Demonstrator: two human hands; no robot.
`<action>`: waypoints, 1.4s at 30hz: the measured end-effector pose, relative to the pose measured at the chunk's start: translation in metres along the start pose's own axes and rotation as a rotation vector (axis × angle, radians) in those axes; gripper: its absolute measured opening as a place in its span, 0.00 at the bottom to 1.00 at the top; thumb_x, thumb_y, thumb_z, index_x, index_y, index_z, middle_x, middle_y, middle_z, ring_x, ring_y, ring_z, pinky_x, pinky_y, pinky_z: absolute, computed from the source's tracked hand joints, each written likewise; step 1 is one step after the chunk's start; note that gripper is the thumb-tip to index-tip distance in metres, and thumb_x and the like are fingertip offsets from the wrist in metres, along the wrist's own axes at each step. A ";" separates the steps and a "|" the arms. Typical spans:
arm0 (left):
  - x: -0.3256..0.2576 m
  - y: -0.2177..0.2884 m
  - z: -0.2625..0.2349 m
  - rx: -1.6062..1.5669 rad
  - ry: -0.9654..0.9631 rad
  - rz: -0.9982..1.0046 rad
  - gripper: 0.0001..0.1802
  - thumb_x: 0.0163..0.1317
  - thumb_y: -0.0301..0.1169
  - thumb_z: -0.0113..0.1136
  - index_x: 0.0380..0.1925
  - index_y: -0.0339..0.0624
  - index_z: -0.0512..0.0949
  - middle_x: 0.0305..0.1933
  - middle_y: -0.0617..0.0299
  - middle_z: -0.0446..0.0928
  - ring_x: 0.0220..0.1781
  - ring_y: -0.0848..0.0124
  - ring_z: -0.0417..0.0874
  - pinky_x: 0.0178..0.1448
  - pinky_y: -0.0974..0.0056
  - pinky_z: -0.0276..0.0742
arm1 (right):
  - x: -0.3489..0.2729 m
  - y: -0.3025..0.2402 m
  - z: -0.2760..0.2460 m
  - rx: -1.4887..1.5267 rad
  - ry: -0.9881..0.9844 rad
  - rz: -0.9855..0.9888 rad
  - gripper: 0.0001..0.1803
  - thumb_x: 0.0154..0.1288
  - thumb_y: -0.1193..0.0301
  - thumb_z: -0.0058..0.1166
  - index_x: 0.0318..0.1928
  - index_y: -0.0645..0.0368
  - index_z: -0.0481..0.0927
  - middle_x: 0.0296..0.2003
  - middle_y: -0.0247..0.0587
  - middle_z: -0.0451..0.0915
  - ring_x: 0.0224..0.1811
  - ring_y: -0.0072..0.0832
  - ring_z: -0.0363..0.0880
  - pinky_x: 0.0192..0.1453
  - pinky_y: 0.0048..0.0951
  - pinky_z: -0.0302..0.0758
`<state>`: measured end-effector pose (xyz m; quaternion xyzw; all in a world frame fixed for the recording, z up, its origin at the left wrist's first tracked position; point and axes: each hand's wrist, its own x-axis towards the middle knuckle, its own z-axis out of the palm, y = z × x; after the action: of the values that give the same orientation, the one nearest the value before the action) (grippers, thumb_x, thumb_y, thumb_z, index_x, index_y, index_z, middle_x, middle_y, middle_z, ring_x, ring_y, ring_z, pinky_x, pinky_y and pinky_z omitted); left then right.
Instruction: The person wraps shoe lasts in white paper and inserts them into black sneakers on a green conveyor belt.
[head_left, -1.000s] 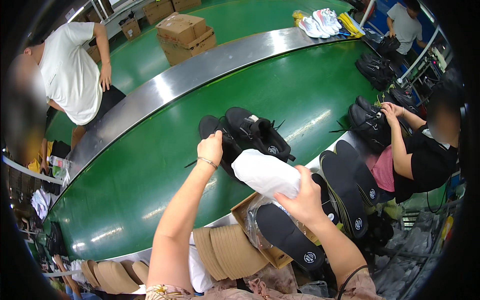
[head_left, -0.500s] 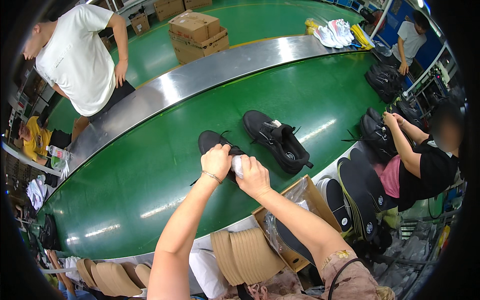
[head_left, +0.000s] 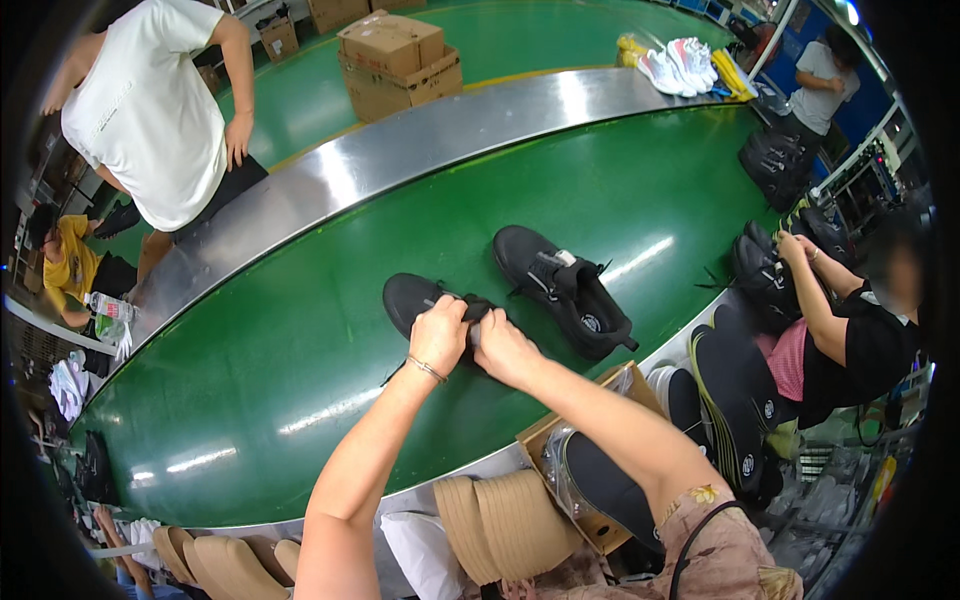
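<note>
A black lace-up sneaker (head_left: pixel 407 298) lies on the green work surface, toe pointing away to the left. My left hand (head_left: pixel 438 335) is closed on its tongue, fingertips pinched at the opening. Beside it, my right hand (head_left: pixel 508 350) is closed at the shoe's opening. A small pale bit of a crumpled white wad (head_left: pixel 475 337) shows by its fingertips, the rest hidden by the hands and shoe. Just to the right stands the matching black sneaker (head_left: pixel 540 275), untouched, with its laces loose and a pale tag on the tongue.
Stacked tan insole-shaped pieces (head_left: pixel 515 520), a white packet (head_left: pixel 420 550) and an open cardboard box (head_left: pixel 630 385) line the near edge. Dark insoles (head_left: pixel 730 370) lie to the right, near a co-worker handling black shoes (head_left: pixel 765 270). Across a metal ledge (head_left: pixel 350 170), another person stands.
The white wad, plainly visible at my right hand before, is now mostly hidden at the shoe's opening. My left hand now pulls up the tongue. The shoe has shifted slightly left.
</note>
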<state>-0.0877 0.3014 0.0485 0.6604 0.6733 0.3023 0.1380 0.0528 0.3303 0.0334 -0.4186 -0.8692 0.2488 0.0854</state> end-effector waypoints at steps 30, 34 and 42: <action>0.001 -0.016 -0.006 -0.124 0.075 -0.054 0.07 0.48 0.23 0.56 0.29 0.34 0.77 0.30 0.50 0.76 0.34 0.52 0.78 0.40 0.57 0.74 | 0.005 -0.016 0.018 -0.485 0.190 -0.418 0.17 0.50 0.77 0.50 0.40 0.75 0.68 0.29 0.52 0.72 0.29 0.34 0.77 0.32 0.23 0.78; -0.005 -0.017 0.001 -0.090 0.108 -0.075 0.07 0.47 0.23 0.56 0.29 0.35 0.77 0.30 0.50 0.76 0.33 0.51 0.78 0.39 0.57 0.75 | 0.012 -0.009 0.027 -0.553 0.191 -0.461 0.14 0.49 0.77 0.50 0.37 0.73 0.69 0.26 0.49 0.71 0.28 0.33 0.75 0.27 0.23 0.77; 0.005 -0.026 -0.001 -0.018 0.118 -0.086 0.07 0.49 0.28 0.56 0.29 0.37 0.75 0.31 0.49 0.74 0.36 0.49 0.77 0.41 0.53 0.74 | 0.016 -0.013 0.011 -0.147 0.079 -0.288 0.15 0.56 0.78 0.46 0.43 0.72 0.65 0.32 0.56 0.73 0.34 0.45 0.78 0.39 0.34 0.79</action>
<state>-0.1102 0.3076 0.0349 0.6106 0.7054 0.3406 0.1168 0.0297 0.3322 0.0289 -0.3041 -0.9321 0.1533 0.1236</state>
